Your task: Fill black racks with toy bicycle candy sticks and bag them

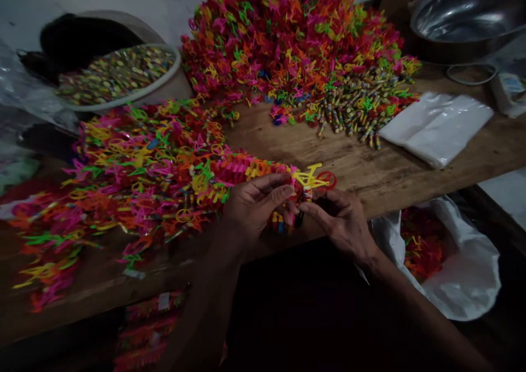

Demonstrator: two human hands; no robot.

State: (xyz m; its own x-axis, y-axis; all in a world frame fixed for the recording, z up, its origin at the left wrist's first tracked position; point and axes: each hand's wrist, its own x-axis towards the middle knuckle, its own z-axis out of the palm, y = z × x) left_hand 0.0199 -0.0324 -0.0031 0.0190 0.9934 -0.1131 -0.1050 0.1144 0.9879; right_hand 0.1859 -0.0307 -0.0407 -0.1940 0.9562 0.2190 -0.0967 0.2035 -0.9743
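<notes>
My left hand (261,199) is closed, thumb against fingers, at the end of a long row of small coloured plastic pieces (242,169). A yellow plastic toy bicycle frame (309,178) with a red wheel (329,180) sticks out to the right from between my hands. Just below it, my right hand (343,218) pinches at a small piece (306,194) that looks white and red. Its exact kind is too small and dark to make out. Fingers partly hide where the pieces meet.
A large heap of coloured plastic pieces (279,38) stands at the back, with small striped sticks (357,103) beside it. A tub (164,84) is at left. White plastic bags (438,125), a metal bowl (464,24) and an open white sack (472,273) lie to the right.
</notes>
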